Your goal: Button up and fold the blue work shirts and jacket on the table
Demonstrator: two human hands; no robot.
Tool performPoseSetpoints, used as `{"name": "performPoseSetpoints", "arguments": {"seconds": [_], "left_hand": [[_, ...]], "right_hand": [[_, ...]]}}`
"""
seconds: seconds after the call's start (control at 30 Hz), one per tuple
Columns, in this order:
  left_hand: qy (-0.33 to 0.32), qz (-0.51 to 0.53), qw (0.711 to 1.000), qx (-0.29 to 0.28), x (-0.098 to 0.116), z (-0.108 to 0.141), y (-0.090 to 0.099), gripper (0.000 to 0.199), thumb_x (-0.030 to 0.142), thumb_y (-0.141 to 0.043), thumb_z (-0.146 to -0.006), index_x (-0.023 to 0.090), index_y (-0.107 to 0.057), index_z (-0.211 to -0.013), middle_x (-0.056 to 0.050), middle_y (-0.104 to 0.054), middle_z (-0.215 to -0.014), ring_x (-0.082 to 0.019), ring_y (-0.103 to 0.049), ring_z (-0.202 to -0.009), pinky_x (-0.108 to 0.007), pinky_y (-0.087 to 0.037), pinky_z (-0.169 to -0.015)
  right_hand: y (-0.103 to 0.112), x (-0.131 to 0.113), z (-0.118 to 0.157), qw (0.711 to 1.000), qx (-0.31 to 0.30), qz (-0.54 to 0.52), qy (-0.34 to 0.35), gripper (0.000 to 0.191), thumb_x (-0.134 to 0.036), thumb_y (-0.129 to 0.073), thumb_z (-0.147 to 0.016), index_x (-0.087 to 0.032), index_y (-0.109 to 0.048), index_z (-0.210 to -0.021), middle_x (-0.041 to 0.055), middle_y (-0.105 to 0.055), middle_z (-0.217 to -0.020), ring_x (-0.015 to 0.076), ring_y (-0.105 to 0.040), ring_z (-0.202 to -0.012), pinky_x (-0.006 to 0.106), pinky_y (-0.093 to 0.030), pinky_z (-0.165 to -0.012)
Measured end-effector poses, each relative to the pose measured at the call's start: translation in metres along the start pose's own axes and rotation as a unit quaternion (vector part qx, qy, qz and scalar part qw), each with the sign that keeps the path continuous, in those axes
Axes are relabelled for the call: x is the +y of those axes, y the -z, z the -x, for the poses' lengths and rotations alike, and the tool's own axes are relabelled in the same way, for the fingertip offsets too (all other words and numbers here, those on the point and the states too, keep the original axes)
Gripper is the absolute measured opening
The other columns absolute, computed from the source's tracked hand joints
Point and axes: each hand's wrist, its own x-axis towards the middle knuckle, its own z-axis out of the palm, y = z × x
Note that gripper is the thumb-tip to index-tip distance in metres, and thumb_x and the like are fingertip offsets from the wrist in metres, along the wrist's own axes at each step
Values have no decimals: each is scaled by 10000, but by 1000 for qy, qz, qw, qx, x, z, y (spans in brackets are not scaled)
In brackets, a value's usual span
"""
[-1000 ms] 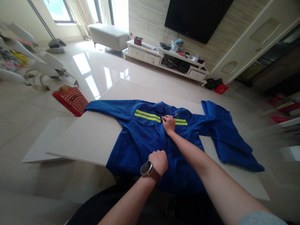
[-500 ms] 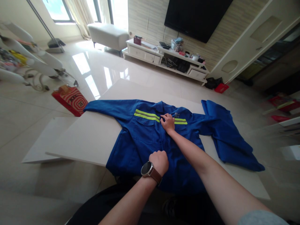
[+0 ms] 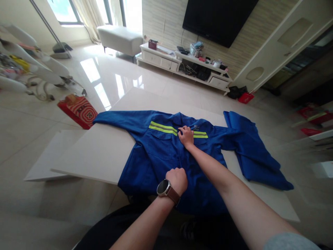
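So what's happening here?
A person's right-hand grip is on the chest of a blue jacket, by its yellow stripe. The left-hand grip is curled at the lower front; whether it holds cloth is hidden. The jacket lies front up on a white table, with more blue cloth to the right.

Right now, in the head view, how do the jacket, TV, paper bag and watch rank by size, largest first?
1. Jacket
2. TV, cut off by the top edge
3. Paper bag
4. Watch
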Motion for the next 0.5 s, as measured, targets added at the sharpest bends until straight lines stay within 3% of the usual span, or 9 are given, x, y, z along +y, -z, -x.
{"name": "performPoseSetpoints", "arguments": {"seconds": [0.23,0.5], "left_hand": [[-2,-1,1000,1,0,-1,-3,375,165,-389,-980,110,-751,-1060,-192,-754,-1104,-322,-730,-1046,-412,-588,-866],[-2,4,1000,2,0,-1,-3,351,217,-430,-983,121,-758,-1067,-191,-755,-1113,-319,-731,-1047,-415,-590,-864]], "right_hand": [[-1,1,0,1000,7,16,-3,279,-273,-485,-975,-217,-741,-1069,99,-649,-1110,261,-512,-1059,373,-340,-845],[1,1,0,1000,1,5,13,314,-267,-482,-979,-255,-751,-1141,92,-638,-1113,255,-511,-1059,374,-331,-860]]}}
